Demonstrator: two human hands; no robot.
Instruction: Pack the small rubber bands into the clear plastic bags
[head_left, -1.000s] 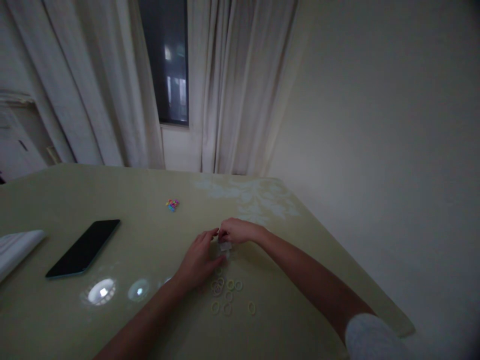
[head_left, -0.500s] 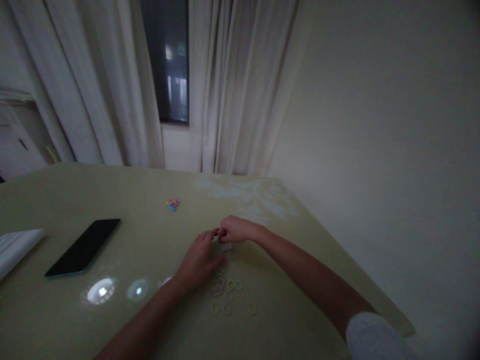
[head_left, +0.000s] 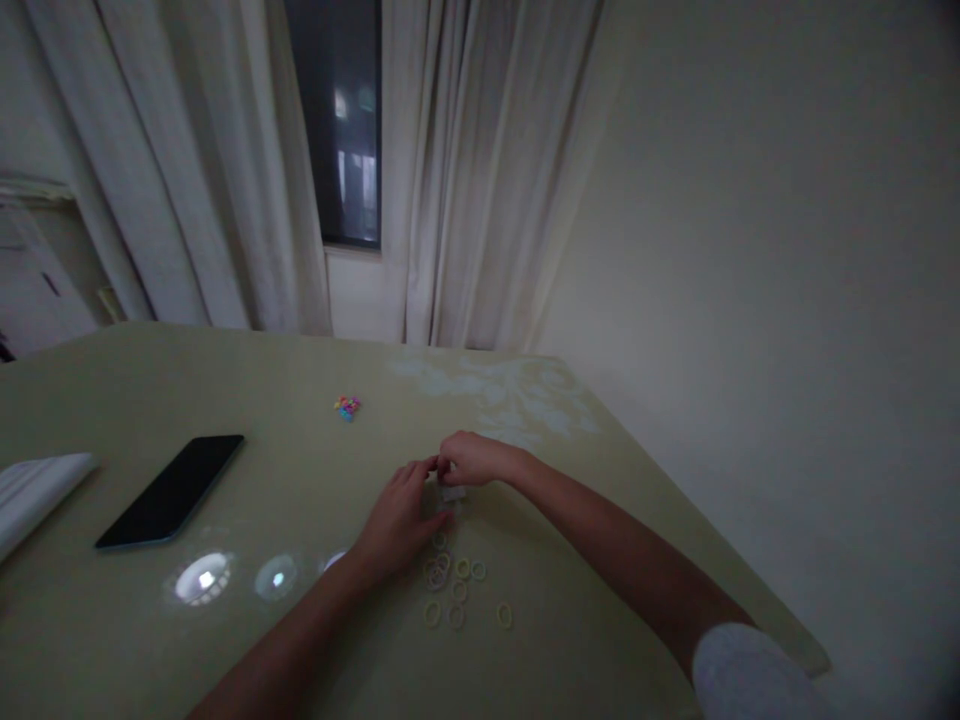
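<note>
On the table, a small see-through packet or box with a white label [head_left: 453, 494] lies between my two hands; its outline is too faint to tell which. My left hand [head_left: 397, 515] curves round its left side, thumb at the near edge and fingertips at the far edge. At its far end, the curled fingers of my right hand [head_left: 474, 459] pinch downward, almost meeting my left fingertips; what they grip is hidden. Just nearer than the hands lie several pale elastic hair ties [head_left: 458, 592], yellowish, greenish and whitish, some overlapping.
A little heap of bright multicoloured small pieces [head_left: 347, 407] sits farther back on the table [head_left: 600, 620]. To the left lie a dark tablet [head_left: 171, 492] and a white object [head_left: 37, 495]. Curtains, a window and a wall bound the table's far and right sides.
Both hands keep almost the same pose at the see-through item. The whole view has shifted very slightly; the hair ties and other objects stay put on the table.
</note>
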